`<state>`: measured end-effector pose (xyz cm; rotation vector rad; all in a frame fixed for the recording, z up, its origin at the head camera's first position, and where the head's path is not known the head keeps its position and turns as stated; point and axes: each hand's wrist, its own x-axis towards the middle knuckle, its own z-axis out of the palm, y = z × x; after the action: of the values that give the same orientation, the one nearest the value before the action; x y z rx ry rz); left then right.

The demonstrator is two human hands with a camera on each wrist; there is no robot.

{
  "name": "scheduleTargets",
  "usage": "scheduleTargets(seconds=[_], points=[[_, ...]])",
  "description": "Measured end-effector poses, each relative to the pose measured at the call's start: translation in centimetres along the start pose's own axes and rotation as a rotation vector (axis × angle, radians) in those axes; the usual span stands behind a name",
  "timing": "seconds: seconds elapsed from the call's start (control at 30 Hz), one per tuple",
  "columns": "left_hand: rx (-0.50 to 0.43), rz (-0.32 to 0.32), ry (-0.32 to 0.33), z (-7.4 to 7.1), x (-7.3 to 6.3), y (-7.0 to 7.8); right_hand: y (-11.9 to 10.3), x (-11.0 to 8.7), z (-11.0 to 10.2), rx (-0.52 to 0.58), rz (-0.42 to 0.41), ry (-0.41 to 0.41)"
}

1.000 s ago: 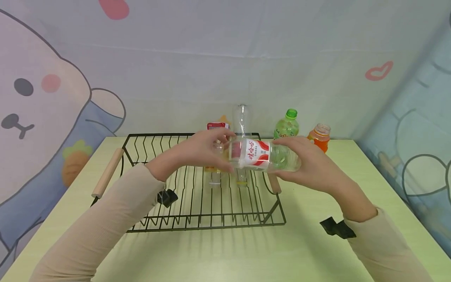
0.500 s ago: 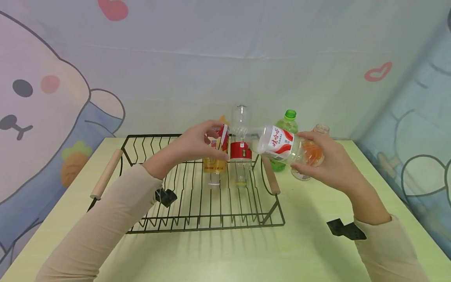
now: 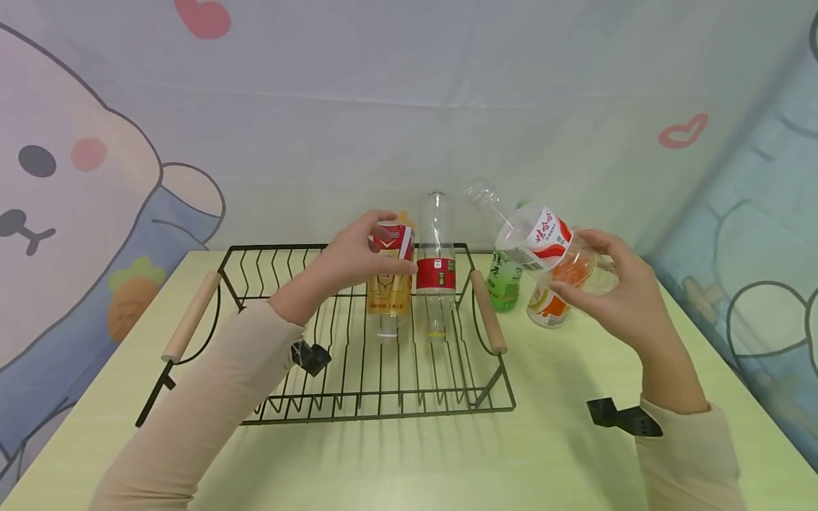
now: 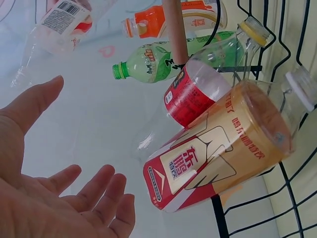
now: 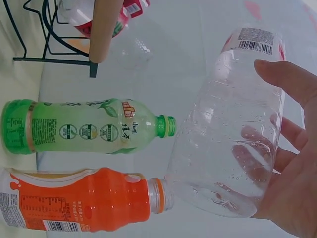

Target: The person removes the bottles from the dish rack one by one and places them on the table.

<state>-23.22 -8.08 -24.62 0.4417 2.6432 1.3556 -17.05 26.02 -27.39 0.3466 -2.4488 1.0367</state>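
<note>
Right hand (image 3: 629,298) holds the clear bottle (image 3: 537,234) round its base end, thumb to one side and fingers to the other, in the air and slanting with its neck up and to the left. Gripping there probably leaves the neck free. Left hand (image 3: 351,255) is spread and holds nothing, near the gold bottle (image 3: 391,298) but apart from it in the left wrist view. That one and the red-label bottle (image 3: 437,275) lean neck down in the rack (image 3: 383,416), likely so the wires steady them and any drops run out. Green bottle (image 5: 89,126) and orange bottle (image 5: 94,198) stand upright on the worktop (image 3: 396,468), right of the rack, perhaps for easy reach. Writing: 娃哈哈 in red on the clear bottle; 东鹏 on the gold; seemingly 绿茶 on the green; the orange shows a barcode, its small print illegible
</note>
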Motion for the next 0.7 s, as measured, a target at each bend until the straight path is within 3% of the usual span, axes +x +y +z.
scheduleTargets(seconds=[0.43, 0.7], points=[[-0.095, 0.011, 0.107, 1.6, 0.7, -1.7, 1.1, 0.2, 0.0, 0.074, 0.062, 0.158], [-0.093, -0.027, 0.157, 2.0, 0.8, -2.3, 1.7, 0.2, -0.3, 0.105, 0.164, 0.244]])
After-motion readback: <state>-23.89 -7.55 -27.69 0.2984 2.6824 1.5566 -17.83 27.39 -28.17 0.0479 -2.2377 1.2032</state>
